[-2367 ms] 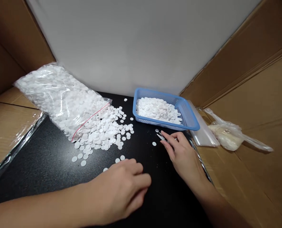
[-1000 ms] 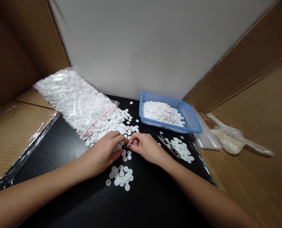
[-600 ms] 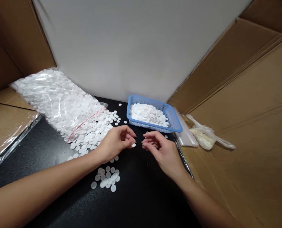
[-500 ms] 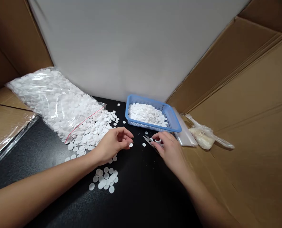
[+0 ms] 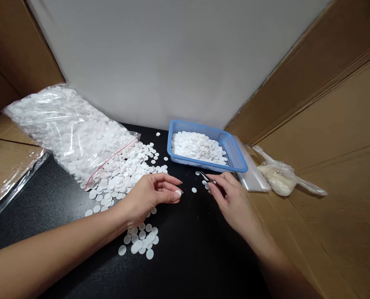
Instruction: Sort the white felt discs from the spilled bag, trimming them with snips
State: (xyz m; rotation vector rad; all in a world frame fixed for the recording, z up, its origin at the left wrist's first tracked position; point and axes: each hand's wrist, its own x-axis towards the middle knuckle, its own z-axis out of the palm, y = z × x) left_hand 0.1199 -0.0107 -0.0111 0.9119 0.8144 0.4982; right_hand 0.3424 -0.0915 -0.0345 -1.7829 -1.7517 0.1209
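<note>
Between thumb and fingers, my left hand (image 5: 155, 193) pinches a small white disc (image 5: 178, 193), which shows at the thumb tip. My right hand (image 5: 231, 197) is closed around small metal snips (image 5: 205, 177), their blades pointing up and left; the handles are mostly hidden by the fingers. Under and beside the snips lie a few loose discs (image 5: 194, 190). A blue basket (image 5: 203, 164) partly filled with white discs (image 5: 199, 145) stands just beyond both hands. Left of my left hand, more discs (image 5: 118, 180) spill from a large clear zip bag (image 5: 69, 124). A smaller group of discs (image 5: 143, 241) lies nearer me.
Flat clear plastic bags (image 5: 253, 178) lie right of the basket, by a knotted plastic bag (image 5: 280, 178) with pale contents. Cardboard (image 5: 334, 124) lines the right side, and a white wall (image 5: 147, 62) rises behind the black table (image 5: 185, 257).
The snips' blades were spread and now look closed together. My right hand has shifted slightly right. My left hand still pinches a disc, its fingers now straighter. The whole view has shifted slightly.
</note>
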